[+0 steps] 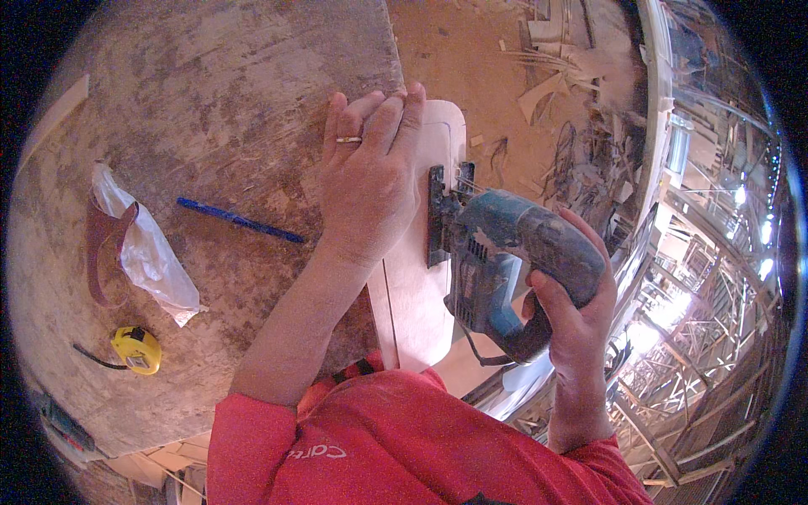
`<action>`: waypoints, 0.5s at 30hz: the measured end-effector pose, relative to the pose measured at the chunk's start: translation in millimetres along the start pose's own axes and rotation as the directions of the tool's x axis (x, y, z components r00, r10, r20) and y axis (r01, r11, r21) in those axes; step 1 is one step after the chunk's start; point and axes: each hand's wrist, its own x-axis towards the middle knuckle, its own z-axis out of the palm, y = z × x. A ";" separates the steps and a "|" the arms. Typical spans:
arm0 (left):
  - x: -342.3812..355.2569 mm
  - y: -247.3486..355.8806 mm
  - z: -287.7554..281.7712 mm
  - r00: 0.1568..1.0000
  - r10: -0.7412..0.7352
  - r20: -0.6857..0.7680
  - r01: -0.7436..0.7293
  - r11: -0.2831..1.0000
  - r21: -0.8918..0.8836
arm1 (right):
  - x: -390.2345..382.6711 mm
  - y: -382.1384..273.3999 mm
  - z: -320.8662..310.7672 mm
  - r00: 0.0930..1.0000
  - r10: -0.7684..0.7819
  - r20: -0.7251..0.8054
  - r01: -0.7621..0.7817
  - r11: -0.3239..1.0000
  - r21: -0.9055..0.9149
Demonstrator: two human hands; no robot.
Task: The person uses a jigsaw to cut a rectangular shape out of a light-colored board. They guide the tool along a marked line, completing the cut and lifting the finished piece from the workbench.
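A pale wooden board (425, 328) with a rounded far end and a pencil line near its edge juts past the right edge of the worktable (252, 76). My left hand (370, 168) lies over the board, fingers stretched toward its far end and pressing it down. My right hand (581, 295) is wrapped around the handle of a teal and black jigsaw (497, 219). The jigsaw's dark base plate (436, 215) rests on the board's right side, just right of my left hand. Its blade is too small to make out.
On the table to the left lie a blue pencil (240, 220), a crumpled white plastic bag (151, 252), a brown sandpaper strip (105, 244) and a yellow tape measure (136, 349). Wood scraps (551, 97) litter the floor beyond the table. Stacked timber (699, 337) stands at the right.
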 end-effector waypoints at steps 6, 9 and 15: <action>-1.9 0.7 -0.6 1.000 -0.004 0.004 0.004 1.000 -0.006 | 1.0 3.1 -1.1 0.999 -0.042 0.004 0.042 0.999 -0.010; -2.5 0.8 -0.9 1.000 -0.002 -0.005 0.002 1.000 0.002 | 0.1 -1.9 -1.3 1.000 -0.002 0.024 0.003 1.000 -0.005; -3.6 2.7 -1.7 1.000 -0.006 -0.026 0.005 0.999 -0.035 | 0.4 2.2 -3.0 0.999 -0.024 0.035 0.024 1.000 0.002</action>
